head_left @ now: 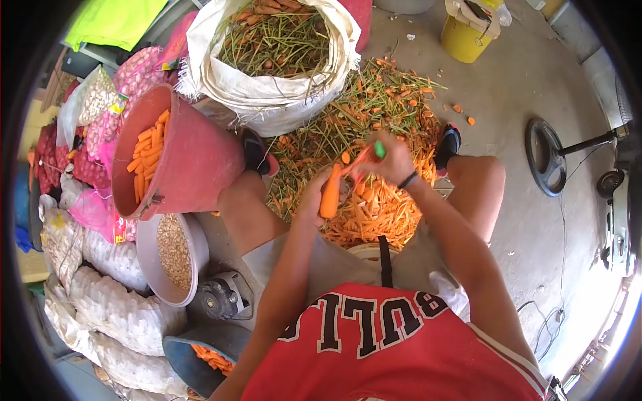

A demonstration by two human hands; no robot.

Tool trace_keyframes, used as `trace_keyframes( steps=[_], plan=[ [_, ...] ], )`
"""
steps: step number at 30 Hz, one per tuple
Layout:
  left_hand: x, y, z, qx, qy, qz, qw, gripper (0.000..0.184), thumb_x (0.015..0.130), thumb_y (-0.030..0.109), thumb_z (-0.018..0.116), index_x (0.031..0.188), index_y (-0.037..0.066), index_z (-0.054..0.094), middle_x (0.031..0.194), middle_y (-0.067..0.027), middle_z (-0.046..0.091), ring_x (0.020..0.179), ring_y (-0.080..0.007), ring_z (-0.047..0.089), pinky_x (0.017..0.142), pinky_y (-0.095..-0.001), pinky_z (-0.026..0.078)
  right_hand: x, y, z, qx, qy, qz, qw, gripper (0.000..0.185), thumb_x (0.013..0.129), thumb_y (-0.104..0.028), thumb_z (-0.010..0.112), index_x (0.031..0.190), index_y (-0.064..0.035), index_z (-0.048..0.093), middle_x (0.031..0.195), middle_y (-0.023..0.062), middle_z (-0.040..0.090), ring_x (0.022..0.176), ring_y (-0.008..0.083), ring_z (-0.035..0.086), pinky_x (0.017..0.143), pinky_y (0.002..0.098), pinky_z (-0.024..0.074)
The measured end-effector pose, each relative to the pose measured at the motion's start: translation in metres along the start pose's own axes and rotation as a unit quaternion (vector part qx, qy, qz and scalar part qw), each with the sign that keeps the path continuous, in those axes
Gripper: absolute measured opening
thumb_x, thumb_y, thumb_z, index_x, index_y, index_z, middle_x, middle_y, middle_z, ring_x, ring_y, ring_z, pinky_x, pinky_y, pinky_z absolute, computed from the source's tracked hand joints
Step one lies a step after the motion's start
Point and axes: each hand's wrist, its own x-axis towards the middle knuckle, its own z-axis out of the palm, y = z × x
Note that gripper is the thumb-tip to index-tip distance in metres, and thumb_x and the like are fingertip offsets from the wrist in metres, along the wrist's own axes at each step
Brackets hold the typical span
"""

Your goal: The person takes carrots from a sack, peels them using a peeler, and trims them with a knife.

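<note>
An orange carrot (330, 194) lies in my left hand (313, 195), its fingers wrapped round it, in front of my lap. My right hand (393, 160) is closed on a peeler (378, 151) with a green end and a reddish part that reaches toward the top of the carrot. Motion blurs the peeler's tip, so whether it touches the carrot cannot be told. Below both hands lies a heap of orange peelings (374, 217), with green stalks and carrot scraps (374, 100) spread beyond it.
A white sack (281, 100) of stalks and carrots stands ahead. At left are a tilted red bucket (194, 154) of carrots, a basin (199, 257) of pale pieces, a blue tub (194, 344) and stacked sacks (120, 307). A yellow bucket (463, 41) and a round black base (546, 157) are at right.
</note>
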Motion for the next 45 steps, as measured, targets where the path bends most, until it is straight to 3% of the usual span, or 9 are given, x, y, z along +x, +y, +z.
trace_keyframes(
  steps=[4,10,16,23,26,29,34,38,45],
  plan=[
    [-0.005,0.000,0.005,0.008,-0.021,0.007,1.000,0.030,0.098,0.029,0.052,0.119,0.007,0.056,0.095,-0.0055,0.061,0.076,-0.0134,0.061,0.064,-0.0293,0.054,-0.014,-0.021,0.013,-0.001,-0.058,-0.117,0.991,0.060,0.057,-0.035,0.092,0.101,-0.0056,0.062,0.092,0.0123,0.064,0.079,0.0277,0.066,0.069,0.0369,0.0555],
    [0.001,-0.002,-0.008,0.043,-0.029,-0.007,0.999,0.029,0.097,0.028,0.054,0.119,0.009,0.055,0.092,-0.0031,0.059,0.073,-0.0114,0.059,0.062,-0.0273,0.053,0.009,0.014,-0.012,0.009,0.026,0.103,0.994,0.057,0.057,-0.032,0.092,0.098,-0.0052,0.063,0.090,0.0116,0.063,0.077,0.0286,0.066,0.068,0.0367,0.0552],
    [-0.001,-0.001,0.006,0.013,-0.014,0.001,1.000,0.032,0.098,0.029,0.054,0.123,0.009,0.054,0.093,-0.0060,0.061,0.074,-0.0129,0.061,0.062,-0.0273,0.054,-0.010,-0.012,0.013,-0.015,-0.076,-0.108,0.991,0.056,0.061,-0.032,0.091,0.102,-0.0066,0.062,0.091,0.0100,0.063,0.080,0.0277,0.065,0.070,0.0376,0.0546],
    [0.000,-0.004,-0.003,0.099,0.027,-0.064,0.993,0.035,0.098,0.031,0.057,0.123,0.007,0.057,0.096,-0.0042,0.062,0.078,-0.0143,0.063,0.065,-0.0266,0.054,0.015,0.051,-0.012,-0.142,-0.025,0.086,0.986,0.062,0.069,-0.038,0.085,0.118,-0.0085,0.059,0.102,0.0126,0.065,0.098,0.0331,0.065,0.082,0.0411,0.0516],
    [0.001,-0.004,0.001,0.219,-0.038,-0.006,0.975,0.038,0.096,0.025,0.062,0.128,0.006,0.055,0.103,-0.0053,0.064,0.086,-0.0161,0.065,0.072,-0.0258,0.054,0.009,0.067,-0.011,-0.128,-0.085,0.171,0.973,0.062,0.076,-0.047,0.077,0.120,-0.0085,0.059,0.108,0.0153,0.066,0.096,0.0343,0.065,0.080,0.0442,0.0509],
    [0.012,-0.012,-0.018,0.350,-0.027,0.067,0.934,0.040,0.094,0.017,0.065,0.131,0.008,0.055,0.109,-0.0066,0.064,0.092,-0.0174,0.066,0.078,-0.0253,0.053,0.001,0.060,-0.003,-0.180,-0.125,0.184,0.958,0.044,0.081,-0.038,0.073,0.111,-0.0092,0.059,0.097,0.0158,0.067,0.090,0.0357,0.065,0.076,0.0468,0.0509],
    [-0.015,0.034,-0.038,0.121,-0.088,0.081,0.985,0.052,0.093,0.011,0.061,0.142,0.006,0.042,0.111,-0.0092,0.063,0.098,-0.0175,0.064,0.078,-0.0275,0.055,-0.008,0.055,0.008,-0.193,-0.132,0.192,0.953,0.036,0.088,-0.026,0.060,0.123,-0.0167,0.061,0.095,0.0181,0.068,0.085,0.0378,0.066,0.071,0.0489,0.0528],
    [-0.011,0.023,-0.027,0.061,-0.115,0.047,0.990,0.051,0.092,0.026,0.065,0.134,0.002,0.048,0.106,-0.0102,0.064,0.083,-0.0124,0.062,0.064,-0.0226,0.051,-0.007,0.022,0.018,-0.138,-0.202,0.201,0.949,0.036,0.081,-0.020,0.063,0.117,-0.0119,0.064,0.088,0.0208,0.068,0.081,0.0387,0.066,0.071,0.0486,0.0530],
    [0.021,-0.005,-0.031,0.302,0.049,0.186,0.934,0.041,0.091,0.030,0.068,0.119,0.001,0.060,0.087,-0.0039,0.066,0.065,-0.0071,0.055,0.058,-0.0227,0.044,-0.017,-0.019,0.036,-0.048,-0.134,0.077,0.987,0.021,0.082,-0.013,0.064,0.100,-0.0025,0.065,0.085,0.0231,0.067,0.074,0.0406,0.065,0.066,0.0452,0.0530]
  ],
)
